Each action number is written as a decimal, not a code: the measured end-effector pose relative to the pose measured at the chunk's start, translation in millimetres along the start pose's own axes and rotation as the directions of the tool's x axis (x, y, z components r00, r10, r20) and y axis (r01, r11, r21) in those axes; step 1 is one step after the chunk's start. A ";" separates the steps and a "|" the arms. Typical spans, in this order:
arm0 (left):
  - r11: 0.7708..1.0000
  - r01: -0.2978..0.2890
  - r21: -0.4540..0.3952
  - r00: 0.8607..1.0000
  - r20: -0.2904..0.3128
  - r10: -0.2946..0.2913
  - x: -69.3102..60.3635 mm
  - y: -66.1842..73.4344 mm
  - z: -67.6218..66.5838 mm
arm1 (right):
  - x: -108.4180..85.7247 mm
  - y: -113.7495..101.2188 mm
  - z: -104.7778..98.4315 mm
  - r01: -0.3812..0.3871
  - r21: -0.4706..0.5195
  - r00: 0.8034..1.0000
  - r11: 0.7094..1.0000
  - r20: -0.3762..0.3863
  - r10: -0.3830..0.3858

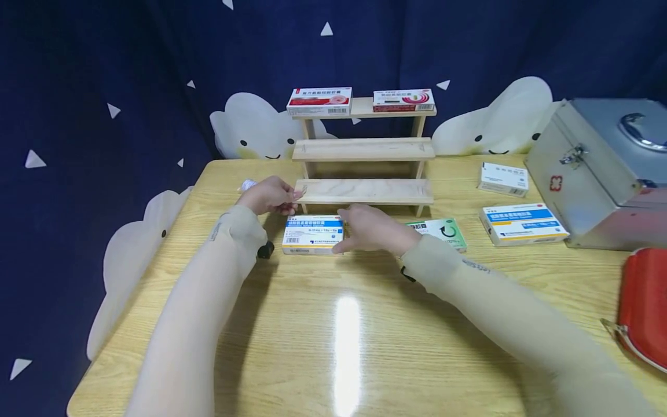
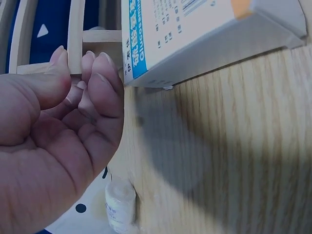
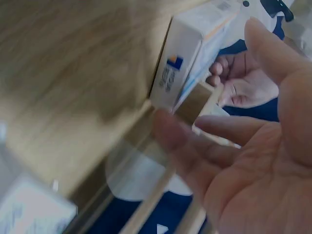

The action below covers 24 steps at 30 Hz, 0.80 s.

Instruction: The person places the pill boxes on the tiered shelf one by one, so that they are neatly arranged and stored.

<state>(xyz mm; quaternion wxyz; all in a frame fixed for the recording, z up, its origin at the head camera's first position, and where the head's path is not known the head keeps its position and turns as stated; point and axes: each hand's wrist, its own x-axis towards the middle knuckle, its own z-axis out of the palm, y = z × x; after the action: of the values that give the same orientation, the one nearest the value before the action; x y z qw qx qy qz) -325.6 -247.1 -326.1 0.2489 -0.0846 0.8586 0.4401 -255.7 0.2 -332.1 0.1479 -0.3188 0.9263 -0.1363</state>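
Observation:
The left hand [image 1: 271, 196] pinches the left end of the lowest board of a three-step wooden shelf [image 1: 365, 191]; the left wrist view shows the thumb on one side of the board and fingers on the other. A white and blue medicine box [image 1: 312, 234], marked Glucosamine in the left wrist view, lies in front of the shelf. At its right end is the right hand [image 1: 372, 229], thumb and fingers spread apart. In the right wrist view a fingertip [image 3: 168, 129] meets or nearly meets the box's corner; contact cannot be told. The right forearm partly hides a green and white box [image 1: 443, 233].
Two red and white boxes, one left [image 1: 319, 101] and one right [image 1: 403, 100], sit on the top step. Right of the shelf lie a small white box [image 1: 502, 179] and another blue-white box [image 1: 523, 224], near a metal case [image 1: 599, 174] and red pouch [image 1: 646, 307]. A small bottle [image 2: 120, 204] stands left.

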 end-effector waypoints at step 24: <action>0.968 -0.059 -0.242 0.998 0.024 0.066 4.6 -15.1 2.8 | 5.6 -8.9 12.7 -0.182 0.048 0.983 0.982 0.007 0.182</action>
<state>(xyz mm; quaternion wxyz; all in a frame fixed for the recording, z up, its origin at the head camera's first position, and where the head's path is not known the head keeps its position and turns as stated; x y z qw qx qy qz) -323.0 -253.7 -340.5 0.2365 -0.0802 0.7968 0.5502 -250.5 -12.1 -341.7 0.1683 -0.2294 0.9478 -0.1441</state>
